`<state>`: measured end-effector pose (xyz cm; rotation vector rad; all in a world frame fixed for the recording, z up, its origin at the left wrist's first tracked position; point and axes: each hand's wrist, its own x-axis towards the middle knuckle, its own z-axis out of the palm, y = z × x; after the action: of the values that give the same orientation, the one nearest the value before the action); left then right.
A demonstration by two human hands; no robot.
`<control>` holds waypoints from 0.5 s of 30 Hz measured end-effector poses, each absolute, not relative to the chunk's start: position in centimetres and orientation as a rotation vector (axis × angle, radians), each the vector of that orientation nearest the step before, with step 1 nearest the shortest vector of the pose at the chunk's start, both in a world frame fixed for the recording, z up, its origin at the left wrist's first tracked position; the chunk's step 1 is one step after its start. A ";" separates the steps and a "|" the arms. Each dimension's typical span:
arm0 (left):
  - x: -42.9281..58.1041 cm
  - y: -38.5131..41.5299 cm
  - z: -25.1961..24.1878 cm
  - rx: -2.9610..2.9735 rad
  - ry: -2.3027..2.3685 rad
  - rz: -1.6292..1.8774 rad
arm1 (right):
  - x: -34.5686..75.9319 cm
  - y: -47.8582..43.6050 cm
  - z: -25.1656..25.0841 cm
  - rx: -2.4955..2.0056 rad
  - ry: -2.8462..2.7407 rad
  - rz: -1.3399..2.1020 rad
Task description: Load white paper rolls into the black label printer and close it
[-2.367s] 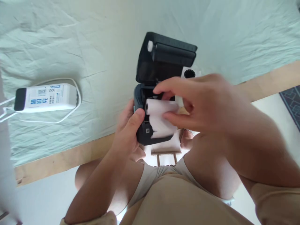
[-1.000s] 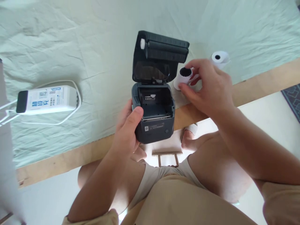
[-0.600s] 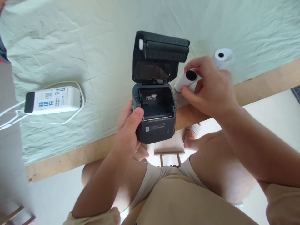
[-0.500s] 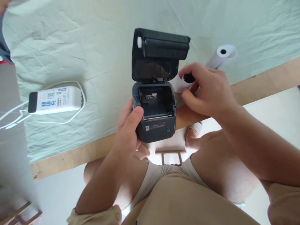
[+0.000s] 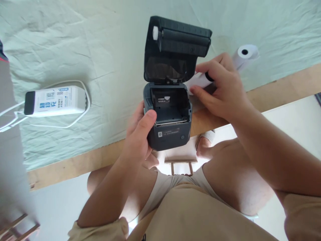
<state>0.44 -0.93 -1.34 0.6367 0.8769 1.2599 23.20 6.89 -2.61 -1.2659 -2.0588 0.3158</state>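
My left hand (image 5: 140, 130) is wrapped round the left side of a dark label printer (image 5: 173, 135), its thumb on the front rim. The printer's lid (image 5: 170, 67) is tipped up and back, showing a roller and a white gear wheel. Inside, the paper bay holds no roll. To the right of the printer, my right hand (image 5: 220, 85) grips a white paper roll (image 5: 199, 81) between thumb and fingers. The roll's dark core is partly covered by the fingers. Its near end lies close behind the printer's right edge; whether they touch I cannot tell.
Another white paper roll (image 5: 244, 55) stands on the pale green tablecloth (image 5: 110, 40) behind my right hand. At the left lies a white power strip (image 5: 56, 102) with cables looped round it. The wooden table edge (image 5: 75, 160) runs in front of my legs, with a stool below.
The paper roll in my right hand has tilted, so its core now faces more to the right. The printer and its raised lid sit slightly further right in view.
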 end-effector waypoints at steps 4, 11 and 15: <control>0.5 -0.9 -1.2 0.625 0.891 1.248 | 23.3 7.0 -3.0 -1.207 -1.942 0.456; 0.5 -0.9 -1.0 0.629 0.901 1.256 | 23.4 6.9 -2.6 -1.330 -2.056 0.347; 0.3 -0.9 -1.3 0.656 0.880 1.247 | 23.4 7.1 -3.0 -1.193 -2.119 0.400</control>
<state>0.32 -0.89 -1.34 0.6561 0.8797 1.2467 23.45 7.15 -2.98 -1.1927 -2.1192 0.3999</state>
